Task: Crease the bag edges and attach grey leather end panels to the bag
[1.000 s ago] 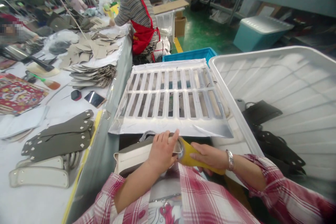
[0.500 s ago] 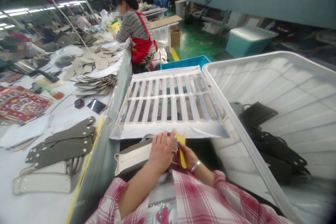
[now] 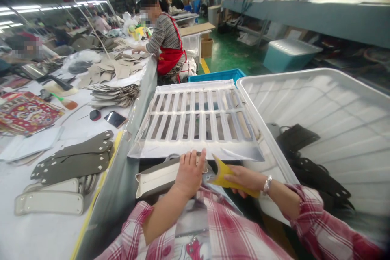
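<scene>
My left hand (image 3: 189, 172) lies with fingers together on a grey and white leather strap piece (image 3: 157, 176) held on my lap, pressing it near its metal ring. To the right of it, my right hand (image 3: 243, 178) is closed on a flat yellow tool (image 3: 224, 170), whose notched tip sits right beside my left fingers at the ring. Both hands are just below the near edge of a white slatted tray (image 3: 195, 118).
A large white plastic bin (image 3: 335, 109) at right holds dark straps (image 3: 307, 150). On the table at left lie grey leather pieces (image 3: 73, 160), white straps (image 3: 48, 203), a phone (image 3: 115, 118) and stacked cut pieces. A person in a red apron (image 3: 166, 44) works further along.
My right hand has swung out to the right again, laying the yellow tool flatter, after standing it upright half a second ago. The left hand has stayed on the strap.
</scene>
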`<move>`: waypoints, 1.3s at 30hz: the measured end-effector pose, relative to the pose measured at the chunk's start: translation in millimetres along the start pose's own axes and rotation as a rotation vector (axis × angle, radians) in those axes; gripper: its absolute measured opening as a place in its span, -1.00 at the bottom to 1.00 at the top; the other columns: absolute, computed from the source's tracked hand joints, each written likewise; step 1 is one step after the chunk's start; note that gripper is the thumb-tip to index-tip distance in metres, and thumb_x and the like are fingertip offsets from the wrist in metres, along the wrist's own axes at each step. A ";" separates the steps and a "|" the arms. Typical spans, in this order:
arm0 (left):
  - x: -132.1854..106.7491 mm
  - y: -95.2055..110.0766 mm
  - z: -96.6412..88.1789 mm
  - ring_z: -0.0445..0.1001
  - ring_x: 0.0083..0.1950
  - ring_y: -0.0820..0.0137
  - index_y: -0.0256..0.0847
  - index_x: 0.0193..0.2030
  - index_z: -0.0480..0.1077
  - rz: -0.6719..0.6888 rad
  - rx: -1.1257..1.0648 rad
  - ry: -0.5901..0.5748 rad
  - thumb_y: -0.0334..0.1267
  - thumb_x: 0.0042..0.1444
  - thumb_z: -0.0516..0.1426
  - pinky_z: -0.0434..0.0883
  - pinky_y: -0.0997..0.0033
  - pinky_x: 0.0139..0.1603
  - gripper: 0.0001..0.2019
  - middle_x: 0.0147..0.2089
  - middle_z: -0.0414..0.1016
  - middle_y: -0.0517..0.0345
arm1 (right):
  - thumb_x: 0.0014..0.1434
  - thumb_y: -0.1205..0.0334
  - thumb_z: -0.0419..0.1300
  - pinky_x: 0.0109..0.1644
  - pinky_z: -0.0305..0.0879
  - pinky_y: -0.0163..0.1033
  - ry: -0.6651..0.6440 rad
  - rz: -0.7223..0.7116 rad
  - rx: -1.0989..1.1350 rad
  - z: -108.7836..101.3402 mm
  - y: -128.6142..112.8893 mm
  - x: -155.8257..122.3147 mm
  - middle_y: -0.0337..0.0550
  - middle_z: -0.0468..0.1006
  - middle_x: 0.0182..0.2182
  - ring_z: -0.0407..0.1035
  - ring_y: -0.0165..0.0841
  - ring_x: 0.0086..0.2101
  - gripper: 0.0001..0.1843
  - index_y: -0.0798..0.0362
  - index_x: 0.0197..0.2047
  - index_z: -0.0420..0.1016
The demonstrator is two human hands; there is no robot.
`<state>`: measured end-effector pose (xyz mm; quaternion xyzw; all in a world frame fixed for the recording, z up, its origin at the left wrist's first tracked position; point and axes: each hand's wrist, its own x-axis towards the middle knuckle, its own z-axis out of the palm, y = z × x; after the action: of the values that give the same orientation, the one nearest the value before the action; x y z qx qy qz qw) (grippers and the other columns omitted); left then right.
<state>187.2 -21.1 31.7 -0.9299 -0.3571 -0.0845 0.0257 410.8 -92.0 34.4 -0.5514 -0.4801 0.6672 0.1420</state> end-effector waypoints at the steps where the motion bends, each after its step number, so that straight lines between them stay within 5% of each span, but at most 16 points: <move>1: 0.3 0.8 0.7 0.13 0.18 0.06 -0.25 0.35 -0.23 0.000 -0.005 -0.001 -0.35 -0.03 0.07 0.06 -0.02 0.17 -0.19 0.21 0.11 -0.19 | 0.19 -0.05 -0.06 -0.69 0.15 -0.49 -0.023 -0.014 -0.066 -0.5 -10.0 0.5 -0.26 0.41 -0.53 0.26 -0.54 -0.71 -0.62 0.10 -0.10 0.12; 7: -4.7 -6.9 0.4 0.08 0.23 0.10 -0.27 0.34 -0.17 0.003 -0.040 -0.017 -0.35 0.06 0.03 0.01 0.02 0.22 -0.29 0.25 0.09 -0.17 | 0.17 0.13 -0.03 -0.71 0.13 -0.49 -0.090 -0.043 -0.310 -4.6 -48.2 20.9 -0.29 0.41 -0.60 0.25 -0.50 -0.74 -0.74 0.09 -0.12 0.15; 10: -1.1 -21.8 -11.8 0.03 0.27 0.12 -0.37 0.33 -0.17 0.009 -0.203 -0.161 -0.21 -0.03 0.13 -0.01 0.11 0.27 -0.18 0.29 0.03 -0.17 | 0.18 0.13 -0.06 -0.70 0.13 -0.47 -0.134 -0.032 -0.278 -9.2 -48.4 24.4 -0.30 0.39 -0.61 0.23 -0.51 -0.75 -0.74 0.09 -0.11 0.15; 16: 29.2 -35.7 -26.3 0.24 0.11 0.12 -0.54 0.28 -0.07 -0.070 -0.346 -0.482 0.02 -0.26 0.24 0.18 0.20 0.16 0.03 0.16 0.22 -0.25 | 0.19 0.05 -0.05 -0.65 0.21 -0.41 -0.244 0.062 -0.241 -22.8 -43.3 26.7 -0.27 0.38 -0.56 0.25 -0.50 -0.69 -0.69 0.11 -0.11 0.12; 24: 13.9 -13.0 -3.0 0.20 0.04 0.16 -0.37 0.29 -0.04 -0.078 -0.182 -0.176 -0.10 -0.18 0.23 0.10 0.14 0.14 -0.10 0.07 0.24 -0.11 | 0.15 -0.05 -0.03 -0.66 0.17 -0.42 -0.192 0.019 -0.211 -27.1 -32.2 19.4 -0.15 0.42 -0.52 0.22 -0.49 -0.69 -0.60 0.12 -0.13 0.15; 29: 9.4 -11.0 -4.3 0.16 0.08 0.11 -0.16 0.34 -0.20 -0.036 -0.129 -0.125 -0.13 -0.20 0.26 0.07 0.10 0.14 0.00 0.11 0.15 -0.13 | 0.15 -0.02 -0.03 -0.67 0.15 -0.44 -0.217 0.021 -0.281 -22.8 -40.0 30.3 -0.14 0.43 -0.53 0.27 -0.45 -0.68 -0.63 0.13 -0.16 0.17; 39: 8.9 -15.0 -0.3 0.15 0.08 0.10 -0.13 0.35 -0.23 -0.013 -0.132 -0.099 -0.19 -0.18 0.23 0.06 0.08 0.13 -0.02 0.10 0.12 -0.15 | 0.17 0.05 -0.05 -0.71 0.12 -0.43 -0.278 0.135 -0.258 -20.8 -63.2 34.9 -0.17 0.40 -0.59 0.23 -0.46 -0.72 -0.73 0.11 -0.23 0.14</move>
<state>183.6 -4.2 33.3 -0.9302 -0.3578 -0.0620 -0.0536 395.2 -25.3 65.3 -0.4986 -0.5386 0.6779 -0.0429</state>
